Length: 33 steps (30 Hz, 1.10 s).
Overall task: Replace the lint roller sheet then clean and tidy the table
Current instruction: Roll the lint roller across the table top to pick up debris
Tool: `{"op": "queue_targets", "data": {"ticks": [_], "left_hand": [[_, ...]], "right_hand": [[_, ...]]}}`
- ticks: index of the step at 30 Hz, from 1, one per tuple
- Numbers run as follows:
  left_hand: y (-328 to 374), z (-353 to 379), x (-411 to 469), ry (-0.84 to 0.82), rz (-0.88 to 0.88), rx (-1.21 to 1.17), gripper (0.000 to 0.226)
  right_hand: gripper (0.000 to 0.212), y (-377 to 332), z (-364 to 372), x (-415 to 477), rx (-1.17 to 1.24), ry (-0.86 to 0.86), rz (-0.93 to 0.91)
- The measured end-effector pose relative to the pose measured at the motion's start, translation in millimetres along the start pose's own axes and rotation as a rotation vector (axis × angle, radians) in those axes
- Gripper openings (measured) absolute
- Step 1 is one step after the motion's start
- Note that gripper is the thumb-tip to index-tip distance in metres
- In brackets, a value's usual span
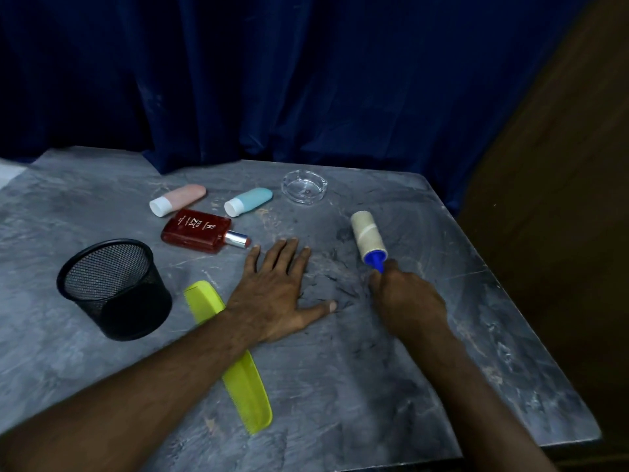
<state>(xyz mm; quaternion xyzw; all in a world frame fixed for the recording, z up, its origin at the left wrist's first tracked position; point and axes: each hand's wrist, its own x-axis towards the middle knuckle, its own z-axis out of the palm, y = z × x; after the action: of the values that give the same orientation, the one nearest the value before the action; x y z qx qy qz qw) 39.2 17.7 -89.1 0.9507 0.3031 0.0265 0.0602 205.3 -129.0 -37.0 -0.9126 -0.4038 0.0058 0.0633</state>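
A lint roller (367, 237) with a pale beige sheet roll and a blue handle lies on the grey marble table (340, 386), right of centre. My right hand (406, 298) is shut on the blue handle, with the roll pointing away from me and resting on the tabletop. My left hand (282, 291) lies flat on the table with fingers spread, just left of the roller. Dark hairs and lint (335, 284) are scattered on the surface between my two hands.
A black mesh cup (114, 289) stands at the left. A yellow-green comb (238, 366) lies partly under my left forearm. A red perfume bottle (199, 230), a pink tube (178, 199), a blue tube (248, 201) and a glass ashtray (304, 186) sit further back. Blue curtain behind.
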Motion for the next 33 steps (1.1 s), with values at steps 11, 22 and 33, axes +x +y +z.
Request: {"op": "queue_targets", "data": {"ticks": [11,22,33], "left_hand": [[1,-3,0,-0.023,0.008,-0.016,0.125],[2,-2,6,-0.04,0.016,-0.011,0.124],[3,-1,5,-0.036,0.014,-0.013,0.125]], "right_hand": [[0.04,107,-19,8,0.034,-0.027,0.255],[0.041,127,-27,2,-0.015,0.004,0.331],[0.043,26,-8,10,-0.047,-0.05,0.094]]}}
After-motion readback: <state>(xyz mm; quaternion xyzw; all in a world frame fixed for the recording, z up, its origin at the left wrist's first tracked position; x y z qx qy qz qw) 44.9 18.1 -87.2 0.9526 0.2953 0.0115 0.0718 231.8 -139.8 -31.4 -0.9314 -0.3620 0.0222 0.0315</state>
